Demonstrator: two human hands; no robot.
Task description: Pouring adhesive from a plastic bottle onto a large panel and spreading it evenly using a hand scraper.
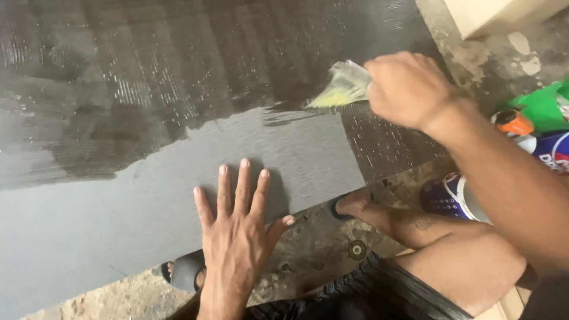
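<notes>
A large grey sheet (89, 231) lies flat on the floor; its far part is dark and glossy with wet coating, its near part is dry and matt. My left hand (237, 237) presses flat on the dry near edge, fingers spread, holding nothing. My right hand (409, 89) grips a crumpled yellowish-green plastic wad (341, 89) and holds it against the sheet at the boundary between wet and dry. Fresh smear strokes trail left of the wad.
I squat at the sheet's near edge, my knee (468, 266) and sandalled feet (349, 204) on the stained concrete floor (320, 249). A round tin (453, 195), an orange-capped bottle (515, 124) and a green bag (542, 106) sit at right. A pale box (492, 15) stands at top right.
</notes>
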